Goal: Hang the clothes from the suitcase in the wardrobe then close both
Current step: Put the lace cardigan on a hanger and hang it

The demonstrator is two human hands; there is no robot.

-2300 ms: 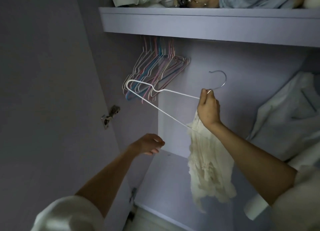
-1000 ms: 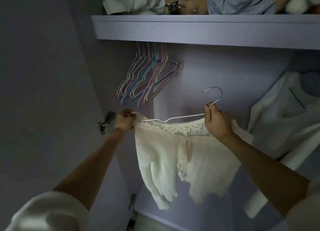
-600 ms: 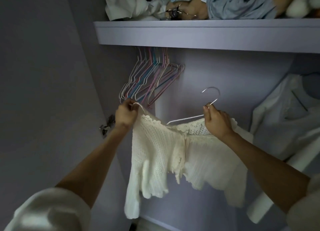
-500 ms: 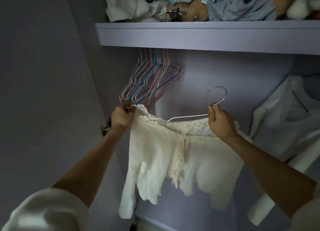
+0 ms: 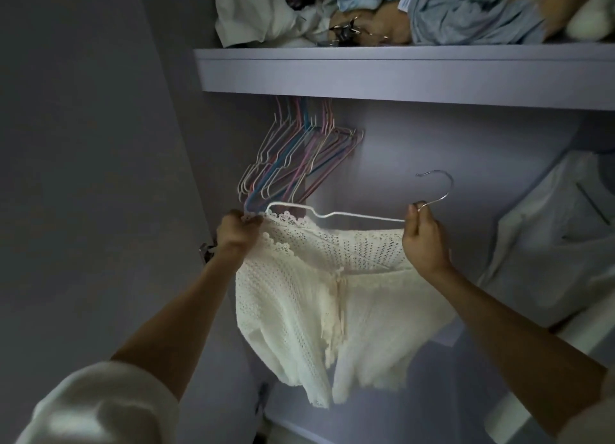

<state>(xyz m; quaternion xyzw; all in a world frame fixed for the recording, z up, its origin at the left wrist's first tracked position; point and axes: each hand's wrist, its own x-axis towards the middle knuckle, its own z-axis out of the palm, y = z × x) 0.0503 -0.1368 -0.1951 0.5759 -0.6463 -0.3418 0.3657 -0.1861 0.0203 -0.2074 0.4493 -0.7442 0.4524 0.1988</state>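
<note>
The top (image 5: 319, 297) is being fitted onto the hanger (image 5: 349, 214), inside the wardrobe below the shelf (image 5: 399, 74). The left hand (image 5: 238, 232) pinches the lacy shoulder edge at the hanger's left tip; the right hand (image 5: 422, 240) pinches the neck under the hook. The hanger's long axis runs left to right, nearly level, hook up and opening leftward. Next, I judge, the shoulder needs seating, then the hook lifts to the rail, which the shelf hides, beside the spare hangers (image 5: 293, 164).
</note>
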